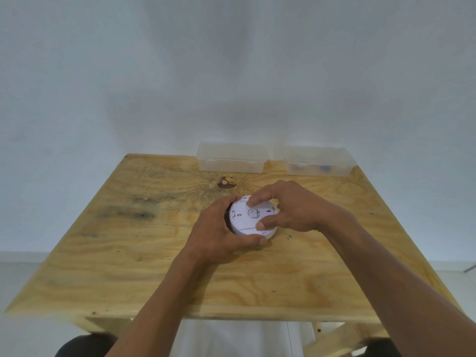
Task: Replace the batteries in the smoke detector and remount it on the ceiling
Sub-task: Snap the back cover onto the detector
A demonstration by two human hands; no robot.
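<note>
Gripping a white smoke detector (247, 220) near the middle of a plywood bench (154, 266), a person works with both hands at once. The detector lies back-side up on the wood, well clear of every edge, with bare board open on its left and toward the near edge. The left hand (219, 233) curls around the detector's left rim, thumb along the near side, closed on the housing. The right hand (291, 210) arches over from the right, thumb and a fingertip pressed on the back plate. Two clear plastic boxes (231, 158) (319, 162) stand apart along the far edge against a pale wall (231, 60); the right one holds small bluish items, too blurred to tell.
</note>
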